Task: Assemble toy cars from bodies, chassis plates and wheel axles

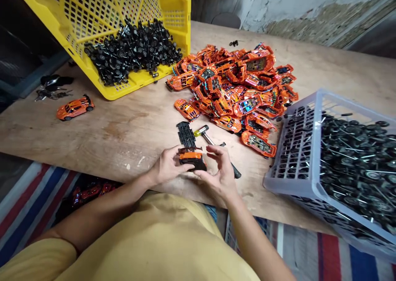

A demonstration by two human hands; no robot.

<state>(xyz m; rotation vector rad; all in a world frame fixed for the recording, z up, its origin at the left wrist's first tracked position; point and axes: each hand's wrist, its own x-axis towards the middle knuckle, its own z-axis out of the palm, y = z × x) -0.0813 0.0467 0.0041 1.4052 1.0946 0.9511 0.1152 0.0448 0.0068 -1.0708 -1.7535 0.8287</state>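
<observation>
Near the table's front edge, my left hand grips an orange toy car body with a dark underside, fingers on its left side. My right hand is curved at the car's right end; its thumb is by the lower corner and its forefinger is raised apart from it. Just beyond lies a black toy car chassis plate, flat on the wood. A small hammer with a yellow-and-black head lies to the right, its dark grip partly behind my right hand.
Orange car bodies are heaped mid-table. A tilted yellow crate holds black wheel axles; a clear plastic crate at right holds more wheels. One orange car with wheels and some keys lie at left.
</observation>
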